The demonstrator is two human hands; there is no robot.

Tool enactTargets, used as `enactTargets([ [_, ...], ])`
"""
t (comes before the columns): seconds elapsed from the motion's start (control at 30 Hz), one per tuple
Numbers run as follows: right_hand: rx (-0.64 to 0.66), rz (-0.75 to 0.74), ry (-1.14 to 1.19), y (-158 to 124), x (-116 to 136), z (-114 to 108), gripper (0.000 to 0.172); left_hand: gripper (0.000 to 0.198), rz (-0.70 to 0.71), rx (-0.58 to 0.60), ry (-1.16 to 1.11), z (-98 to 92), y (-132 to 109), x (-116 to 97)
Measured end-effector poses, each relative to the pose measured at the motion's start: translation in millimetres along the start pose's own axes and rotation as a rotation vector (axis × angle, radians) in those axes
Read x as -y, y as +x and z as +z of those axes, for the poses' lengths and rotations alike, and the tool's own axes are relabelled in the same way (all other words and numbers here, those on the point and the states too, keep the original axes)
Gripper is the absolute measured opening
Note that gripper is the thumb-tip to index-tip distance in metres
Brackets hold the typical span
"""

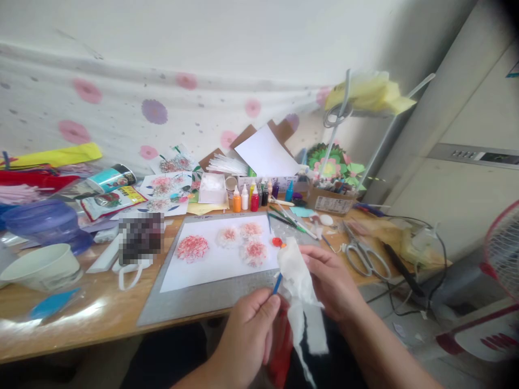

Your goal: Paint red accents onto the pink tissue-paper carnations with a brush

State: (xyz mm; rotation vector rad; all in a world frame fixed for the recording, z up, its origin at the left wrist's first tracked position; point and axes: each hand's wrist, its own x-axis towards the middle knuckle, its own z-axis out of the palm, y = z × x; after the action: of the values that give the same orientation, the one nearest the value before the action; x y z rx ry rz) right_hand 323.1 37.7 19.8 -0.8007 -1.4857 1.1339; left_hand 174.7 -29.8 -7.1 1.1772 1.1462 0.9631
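Nearest, at bottom centre of the frame, the left hand (247, 332) is closed in a pinch on a thin blue plastic stick (277, 282), likely stiff and light, best held low on its shaft. The right hand (333, 281) clutches a crumpled white tissue (295, 267), probably soft, near weightless and easily torn. Beyond, on the wooden worktop (101, 319), lie a grey cutting mat (182, 308) and a white sheet with red-pink blotted flowers (211, 265), then small colour bottles (251, 199) with labels too small to read.
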Motion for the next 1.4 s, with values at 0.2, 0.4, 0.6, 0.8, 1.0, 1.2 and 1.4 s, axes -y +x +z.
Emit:
enactTargets([
  [0.2,0.006,0.033,0.027,4,-8,2,0.027,0.039,-0.025,-0.034,0.051,-4.0,5,-4],
  [0.4,-0.090,-0.035,-0.211,9,-10,1,0.011,0.037,-0.035,-0.035,0.143,-5.6,10,8],
  [0.6,-0.042,-0.194,-0.364,10,-6,-4,0.013,0.036,-0.153,-0.092,0.123,-7.5,9,2],
  [0.8,-0.051,-0.151,-0.339,12,-10,-3,0.020,0.036,-0.108,-0.082,0.137,-6.7,7,1],
  [1.0,-0.087,0.009,-0.319,15,-18,-1,0.014,0.035,-0.039,-0.100,0.220,-7.2,7,7],
  [1.2,-0.066,0.027,-0.302,12,-10,0,0.012,0.034,-0.014,-0.086,0.255,-9.2,6,4],
  [1.4,-0.177,0.140,-0.143,14,-19,-15,0.027,0.036,-0.071,-0.027,0.226,-11.3,5,0],
])
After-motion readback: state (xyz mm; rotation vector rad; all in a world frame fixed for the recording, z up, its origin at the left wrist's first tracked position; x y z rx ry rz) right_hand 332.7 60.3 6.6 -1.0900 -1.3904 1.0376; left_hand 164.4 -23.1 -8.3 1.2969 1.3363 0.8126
